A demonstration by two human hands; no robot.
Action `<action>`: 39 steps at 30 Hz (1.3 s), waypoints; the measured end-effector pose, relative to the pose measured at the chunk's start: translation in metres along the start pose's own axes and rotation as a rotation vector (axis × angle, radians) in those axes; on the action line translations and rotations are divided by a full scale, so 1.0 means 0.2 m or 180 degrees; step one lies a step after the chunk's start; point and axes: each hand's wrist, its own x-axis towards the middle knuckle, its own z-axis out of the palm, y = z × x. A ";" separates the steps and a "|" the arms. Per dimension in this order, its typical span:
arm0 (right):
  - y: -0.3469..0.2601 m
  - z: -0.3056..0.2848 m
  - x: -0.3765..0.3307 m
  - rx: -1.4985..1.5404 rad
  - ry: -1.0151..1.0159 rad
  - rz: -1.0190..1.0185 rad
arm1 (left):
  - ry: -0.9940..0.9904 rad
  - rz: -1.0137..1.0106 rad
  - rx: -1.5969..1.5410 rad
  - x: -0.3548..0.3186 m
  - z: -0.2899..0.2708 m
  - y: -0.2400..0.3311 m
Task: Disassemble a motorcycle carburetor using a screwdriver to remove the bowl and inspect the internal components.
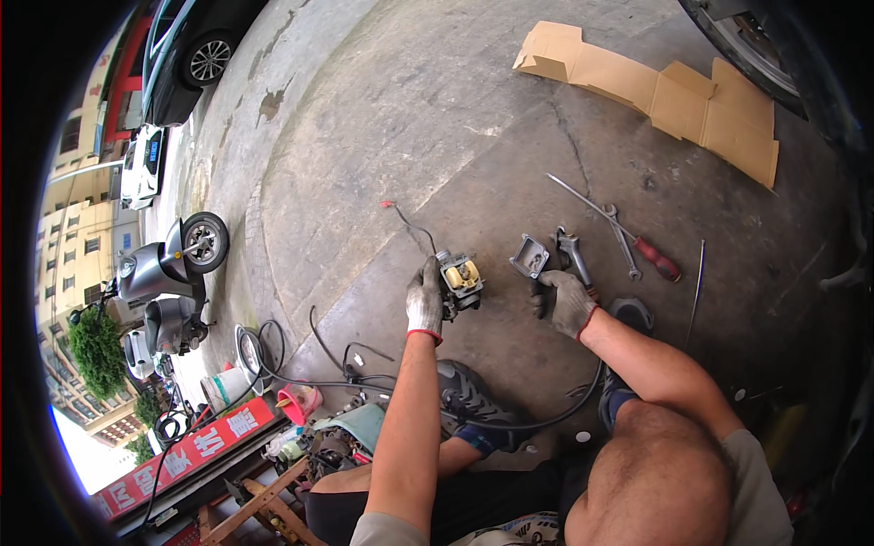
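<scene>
Person crouched on concrete floor (437, 136). Gloved left hand (424, 300) closed around a carburetor (460, 280), held just above the floor near the shoe (469, 396). Gloved right hand (566, 302) curled over pliers (572, 255); grip unclear. Small metal cover (530, 256) lies between. Wrench (623, 241) and red-handled screwdriver (637, 241) just beyond. Open floor ahead up to cardboard (665, 96).
</scene>
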 end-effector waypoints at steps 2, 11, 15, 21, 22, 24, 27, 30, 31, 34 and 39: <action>-0.01 0.00 -0.01 0.0015 0.0013 0.0008 | -0.0004 -0.0043 -0.0019 0.01 -0.01 -0.03; 0.00 0.06 -0.02 -0.0057 0.0028 -0.0001 | 0.0253 0.0034 0.0744 0.16 -0.16 -0.16; -0.02 0.00 -0.02 -0.0042 0.0009 0.0001 | 0.0029 0.0199 0.0975 0.12 -0.10 -0.06; -0.03 0.00 -0.04 -0.0003 -0.0203 0.0029 | -0.0113 0.0528 0.1202 0.10 -0.05 0.04; -0.03 0.01 -0.04 -0.0011 -0.0270 0.0056 | -0.0095 0.0569 0.1248 0.11 -0.06 0.04; -0.04 0.02 -0.07 -0.0011 -0.0335 0.0117 | -0.0090 0.0611 0.1290 0.12 -0.07 0.03; -0.06 0.04 -0.10 0.0087 -0.0465 0.0273 | 0.0029 0.0709 0.1407 0.12 -0.09 0.02; -0.08 0.05 -0.12 0.0262 -0.0647 0.0423 | 0.0778 0.1516 0.1718 0.07 -0.08 0.06; -0.09 0.05 -0.13 0.0344 -0.0769 0.0476 | 0.0763 0.1514 0.1712 0.03 -0.06 0.10; -0.11 0.07 -0.16 0.0355 -0.1011 0.0546 | 0.0822 0.2669 0.1360 -0.12 0.03 0.25; -0.14 0.09 -0.17 0.0578 -0.1318 0.0668 | -0.1010 0.1907 0.1374 -0.36 0.21 0.46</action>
